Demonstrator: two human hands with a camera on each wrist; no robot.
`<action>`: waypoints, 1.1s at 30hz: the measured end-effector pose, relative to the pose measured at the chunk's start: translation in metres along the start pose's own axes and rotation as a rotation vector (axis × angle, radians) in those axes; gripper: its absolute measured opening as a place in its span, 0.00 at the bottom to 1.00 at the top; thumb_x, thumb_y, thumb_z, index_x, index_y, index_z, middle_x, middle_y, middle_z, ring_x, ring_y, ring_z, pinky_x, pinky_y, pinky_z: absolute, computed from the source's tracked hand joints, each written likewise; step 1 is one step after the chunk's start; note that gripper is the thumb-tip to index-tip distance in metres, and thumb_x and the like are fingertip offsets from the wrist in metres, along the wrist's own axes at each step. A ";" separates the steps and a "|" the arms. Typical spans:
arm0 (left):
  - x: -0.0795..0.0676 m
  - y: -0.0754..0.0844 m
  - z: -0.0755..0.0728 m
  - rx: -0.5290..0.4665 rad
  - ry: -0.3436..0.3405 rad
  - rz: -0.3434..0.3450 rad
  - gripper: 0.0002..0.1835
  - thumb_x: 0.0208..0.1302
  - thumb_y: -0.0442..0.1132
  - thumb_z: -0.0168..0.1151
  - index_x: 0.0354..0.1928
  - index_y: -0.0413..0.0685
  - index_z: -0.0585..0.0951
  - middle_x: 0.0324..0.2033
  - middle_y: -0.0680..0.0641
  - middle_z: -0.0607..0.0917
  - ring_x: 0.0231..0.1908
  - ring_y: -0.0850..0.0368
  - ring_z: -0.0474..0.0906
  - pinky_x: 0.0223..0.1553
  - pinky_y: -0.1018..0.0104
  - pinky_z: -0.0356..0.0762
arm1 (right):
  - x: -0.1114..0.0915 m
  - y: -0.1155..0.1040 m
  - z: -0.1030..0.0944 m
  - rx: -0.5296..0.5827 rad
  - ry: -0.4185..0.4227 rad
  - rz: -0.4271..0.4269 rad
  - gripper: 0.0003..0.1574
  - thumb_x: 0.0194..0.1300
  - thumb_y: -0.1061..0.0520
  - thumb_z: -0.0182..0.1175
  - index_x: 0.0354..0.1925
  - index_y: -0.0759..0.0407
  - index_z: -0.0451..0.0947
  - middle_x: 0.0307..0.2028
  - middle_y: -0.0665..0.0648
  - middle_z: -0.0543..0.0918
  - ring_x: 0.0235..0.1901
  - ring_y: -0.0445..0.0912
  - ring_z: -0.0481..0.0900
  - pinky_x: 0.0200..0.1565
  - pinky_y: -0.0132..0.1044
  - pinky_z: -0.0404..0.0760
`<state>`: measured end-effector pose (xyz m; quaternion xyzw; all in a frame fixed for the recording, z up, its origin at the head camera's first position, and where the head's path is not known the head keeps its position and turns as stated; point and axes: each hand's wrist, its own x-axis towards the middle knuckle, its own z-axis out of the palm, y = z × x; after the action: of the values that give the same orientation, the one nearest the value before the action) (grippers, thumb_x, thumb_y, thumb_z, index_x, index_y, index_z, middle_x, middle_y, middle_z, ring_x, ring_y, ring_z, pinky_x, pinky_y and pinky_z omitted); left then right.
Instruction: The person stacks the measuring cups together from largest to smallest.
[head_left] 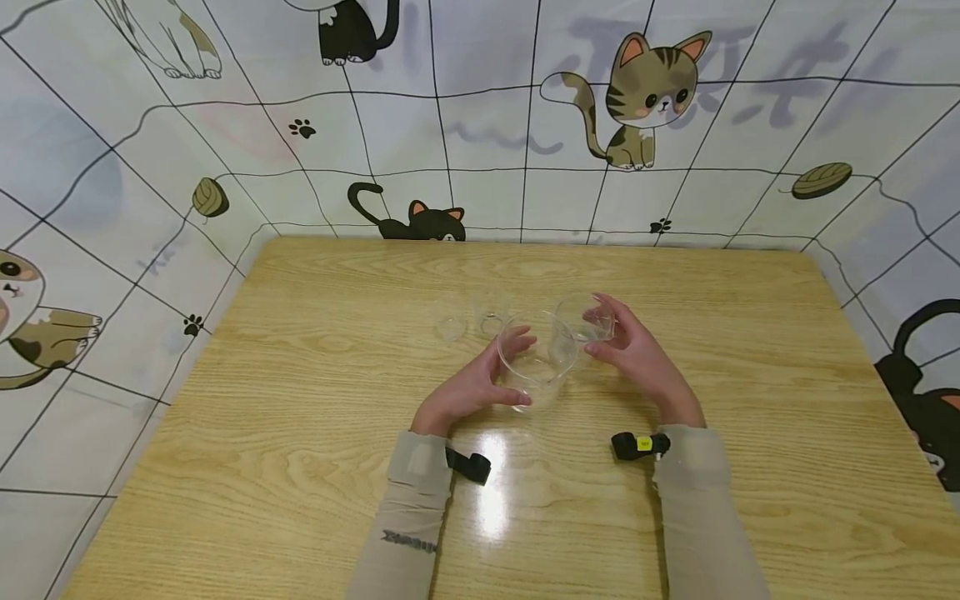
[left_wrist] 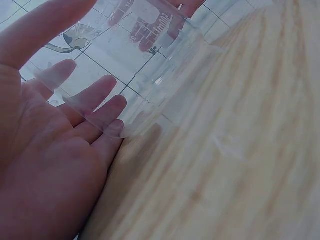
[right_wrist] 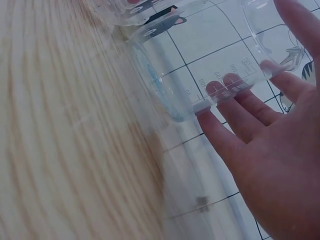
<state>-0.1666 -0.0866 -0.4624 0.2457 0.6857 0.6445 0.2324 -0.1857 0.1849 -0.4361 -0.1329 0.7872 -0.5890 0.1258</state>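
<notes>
A large clear beaker point(head_left: 537, 371) stands on the table in the head view, with my left hand point(head_left: 480, 379) around its left side, thumb on the near side and fingers on the far side. Beside it, further back and to the right, is a smaller clear beaker point(head_left: 584, 321), held by my right hand point(head_left: 630, 342) from the right. In the right wrist view, the fingertips lie along the wall of that beaker point(right_wrist: 185, 60), which has printed volume marks. White print also shows on clear plastic or glass beyond the left fingers point(left_wrist: 105, 107).
Two small clear vessels stand left of the beakers, one clear container point(head_left: 492, 321) and a fainter one point(head_left: 452, 327) further left. The wooden table point(head_left: 300, 400) meets a cat-patterned backdrop point(head_left: 487, 133) at its back and sides.
</notes>
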 end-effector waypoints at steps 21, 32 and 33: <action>-0.006 0.026 0.003 0.000 0.000 -0.017 0.49 0.50 0.29 0.68 0.70 0.49 0.49 0.69 0.42 0.57 0.69 0.54 0.49 0.68 0.53 0.42 | -0.001 -0.001 -0.004 0.012 -0.035 -0.032 0.50 0.60 0.58 0.62 0.71 0.49 0.44 0.68 0.61 0.56 0.68 0.54 0.52 0.64 0.60 0.52; -0.006 0.025 0.003 -0.002 -0.007 -0.012 0.49 0.50 0.29 0.68 0.70 0.49 0.49 0.69 0.41 0.55 0.69 0.52 0.48 0.68 0.50 0.41 | 0.000 -0.003 -0.003 -0.061 0.011 -0.057 0.48 0.58 0.55 0.63 0.69 0.43 0.49 0.68 0.51 0.58 0.68 0.49 0.52 0.64 0.60 0.49; -0.006 0.025 0.003 0.001 -0.007 -0.012 0.49 0.50 0.29 0.68 0.70 0.48 0.49 0.69 0.41 0.55 0.70 0.52 0.48 0.68 0.49 0.41 | -0.001 -0.003 -0.003 -0.075 0.020 -0.048 0.47 0.58 0.54 0.64 0.69 0.42 0.50 0.68 0.50 0.58 0.69 0.48 0.52 0.64 0.60 0.49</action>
<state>-0.1591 -0.0865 -0.4380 0.2440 0.6865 0.6421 0.2386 -0.1860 0.1869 -0.4324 -0.1505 0.8066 -0.5631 0.0985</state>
